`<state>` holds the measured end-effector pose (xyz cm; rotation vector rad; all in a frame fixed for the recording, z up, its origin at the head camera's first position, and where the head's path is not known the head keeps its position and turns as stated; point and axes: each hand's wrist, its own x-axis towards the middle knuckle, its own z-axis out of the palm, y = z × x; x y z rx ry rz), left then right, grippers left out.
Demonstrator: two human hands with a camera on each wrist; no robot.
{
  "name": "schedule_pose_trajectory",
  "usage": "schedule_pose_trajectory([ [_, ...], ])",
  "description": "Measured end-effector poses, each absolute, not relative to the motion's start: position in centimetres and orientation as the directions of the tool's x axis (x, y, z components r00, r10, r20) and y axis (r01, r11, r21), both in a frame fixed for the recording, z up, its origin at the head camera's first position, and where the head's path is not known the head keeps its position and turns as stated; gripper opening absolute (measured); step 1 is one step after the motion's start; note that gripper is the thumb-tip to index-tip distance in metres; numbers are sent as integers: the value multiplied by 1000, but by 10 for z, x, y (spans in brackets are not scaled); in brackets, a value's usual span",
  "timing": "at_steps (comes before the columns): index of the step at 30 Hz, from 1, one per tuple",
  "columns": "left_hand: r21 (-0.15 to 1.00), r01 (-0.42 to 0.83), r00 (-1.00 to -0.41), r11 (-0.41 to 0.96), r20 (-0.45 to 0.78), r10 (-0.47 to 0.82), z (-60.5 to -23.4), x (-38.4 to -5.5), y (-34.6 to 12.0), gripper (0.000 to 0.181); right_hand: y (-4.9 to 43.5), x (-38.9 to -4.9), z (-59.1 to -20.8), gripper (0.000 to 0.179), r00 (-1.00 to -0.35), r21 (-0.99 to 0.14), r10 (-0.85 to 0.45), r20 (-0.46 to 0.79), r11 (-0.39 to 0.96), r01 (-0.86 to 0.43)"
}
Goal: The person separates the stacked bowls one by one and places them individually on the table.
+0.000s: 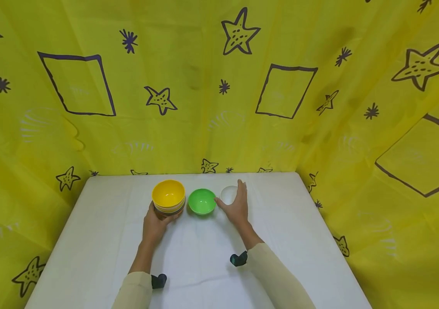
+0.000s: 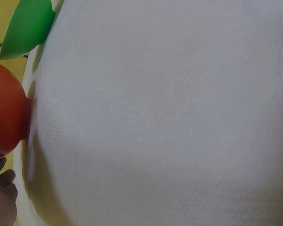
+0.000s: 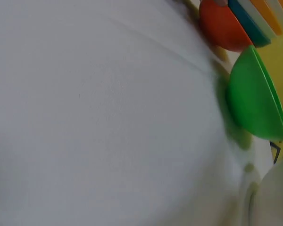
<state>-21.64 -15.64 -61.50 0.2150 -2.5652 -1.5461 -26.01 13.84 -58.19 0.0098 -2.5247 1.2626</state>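
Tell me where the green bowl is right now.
In the head view, the green bowl sits mid-table, between the bowl stack on its left and the white bowl on its right.

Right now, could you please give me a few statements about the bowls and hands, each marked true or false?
1. The left hand holds the stack of bowls. True.
2. A blue bowl tops the stack. False: a yellow bowl does.
3. The green bowl stands between the stack and the white bowl. True.
4. The green bowl is upside down. False: it stands upright.
5. The right hand is gripping the green bowl. False: its fingers are spread at the white bowl.
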Motion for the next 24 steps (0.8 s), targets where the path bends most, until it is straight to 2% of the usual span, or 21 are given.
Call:
schedule_pose_trajectory([
  [4, 889, -40, -981, 457, 53, -189, -615, -217, -157, 108, 117, -261, -570, 116, -950, -766, 29, 310, 600, -231],
  [9, 892, -46, -982, 450, 43, -185, -613, -215, -158, 109, 91, -260, -562, 119, -950, -756, -52, 309, 592, -278],
  [18, 896, -9, -980, 444, 80, -181, -615, -212, -157, 105, 55, -262, -544, 116, -974, -835, -153, 165, 505, -220],
  [24, 895, -6, -977, 445, 89, -192, -615, -212, -156, 102, 38, -263, -539, 120, -968, -809, -232, 91, 550, -208],
])
